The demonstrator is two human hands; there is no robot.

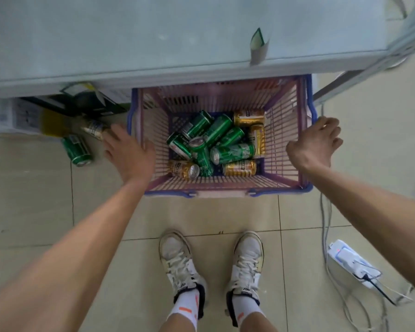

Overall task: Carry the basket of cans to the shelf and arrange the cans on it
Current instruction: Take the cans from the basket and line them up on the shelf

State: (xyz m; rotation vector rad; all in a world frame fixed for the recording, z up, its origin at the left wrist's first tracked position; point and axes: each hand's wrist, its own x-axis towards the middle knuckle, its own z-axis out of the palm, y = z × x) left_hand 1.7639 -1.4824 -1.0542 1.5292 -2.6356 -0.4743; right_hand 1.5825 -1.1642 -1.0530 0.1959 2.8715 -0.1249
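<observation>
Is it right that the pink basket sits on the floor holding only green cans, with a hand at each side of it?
Not quite. The head view shows the pink basket holding gold cans among the green cans. The rest holds: it sits on the floor, with the left hand and right hand at its sides.

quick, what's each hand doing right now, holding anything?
Left hand: open, fingers spread, empty, at the basket's left rim.
Right hand: open, fingers curled loosely, empty, at the right rim.
</observation>
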